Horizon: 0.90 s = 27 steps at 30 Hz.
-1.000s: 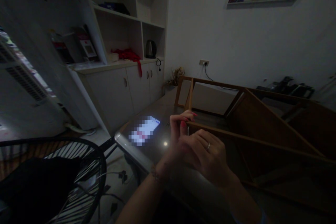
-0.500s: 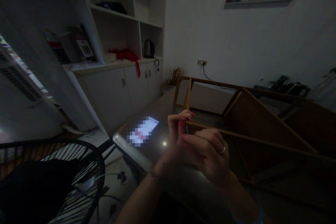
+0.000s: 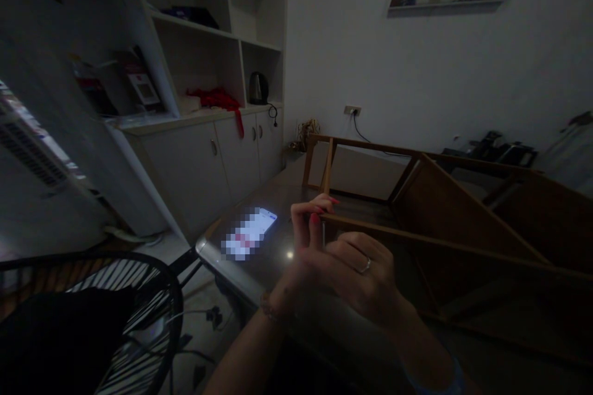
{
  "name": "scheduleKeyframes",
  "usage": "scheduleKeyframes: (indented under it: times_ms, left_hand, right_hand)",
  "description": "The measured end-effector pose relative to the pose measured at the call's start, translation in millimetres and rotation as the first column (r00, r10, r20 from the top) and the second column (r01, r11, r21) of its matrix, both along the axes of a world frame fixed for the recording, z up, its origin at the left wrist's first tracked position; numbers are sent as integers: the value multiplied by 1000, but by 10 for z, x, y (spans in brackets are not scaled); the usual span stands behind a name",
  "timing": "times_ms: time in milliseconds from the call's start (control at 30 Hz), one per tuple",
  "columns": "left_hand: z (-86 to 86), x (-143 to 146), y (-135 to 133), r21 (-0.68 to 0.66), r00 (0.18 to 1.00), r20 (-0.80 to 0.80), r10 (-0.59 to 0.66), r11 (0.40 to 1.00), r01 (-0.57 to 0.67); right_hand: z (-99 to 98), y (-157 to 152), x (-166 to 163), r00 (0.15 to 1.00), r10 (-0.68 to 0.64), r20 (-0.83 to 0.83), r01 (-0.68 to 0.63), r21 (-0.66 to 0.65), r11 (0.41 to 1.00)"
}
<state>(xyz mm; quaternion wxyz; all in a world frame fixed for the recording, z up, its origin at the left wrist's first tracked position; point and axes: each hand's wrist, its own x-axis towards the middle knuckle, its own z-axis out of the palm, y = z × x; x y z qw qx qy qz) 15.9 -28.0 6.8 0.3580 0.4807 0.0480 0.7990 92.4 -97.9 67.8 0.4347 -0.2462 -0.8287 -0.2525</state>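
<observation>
Right hand [image 3: 364, 278] rolled since last frame, fingers curled; can't tell its grip. Left hand [image 3: 302, 231] clamps rail [image 3: 393, 232] end, mid-frame. I'd keep rail braced, pin [image 3: 323, 232] square.

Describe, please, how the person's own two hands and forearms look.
The left hand has red nails and a bracelet at its wrist; the right hand wears a silvery ring, with a bluish band or cuff lower down.
</observation>
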Motion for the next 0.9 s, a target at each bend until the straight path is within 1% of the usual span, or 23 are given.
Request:
scheduleKeyframes:
  times_ms: [167,467,600,667,733,800,900]
  left_hand:
    - [10,-22,0,3,1000,5,-4,1000,4]
    - [7,-17,13,0,1000,-18,18,1000,-18]
    - [-13,-20,15,0,1000,20,-15,1000,15]
    - [-21,-34,21,-6,999,-42,-34,999,33]
    - [-21,-41,27,11,999,-46,-28,1000,28]
    - [-11,-37,28,20,1000,-12,-17,1000,17]
    - [4,-23,22,7,1000,3,2,1000,-2]
  right_hand:
    - [18,10,-12,999,35,-23,-36,-45,998]
    - [28,11,-7,999,-16,45,17,-13,1000]
    - [23,34,36,995,46,85,-45,-19,999]
    - [36,39,59,993,75,94,-72,-33,997]
    - [62,34,78,992,79,100,-73,-61,995]
    - [96,21,90,991,79,111,-69,-92,993]
    - [139,-1,99,988,90,124,-75,-121,990]
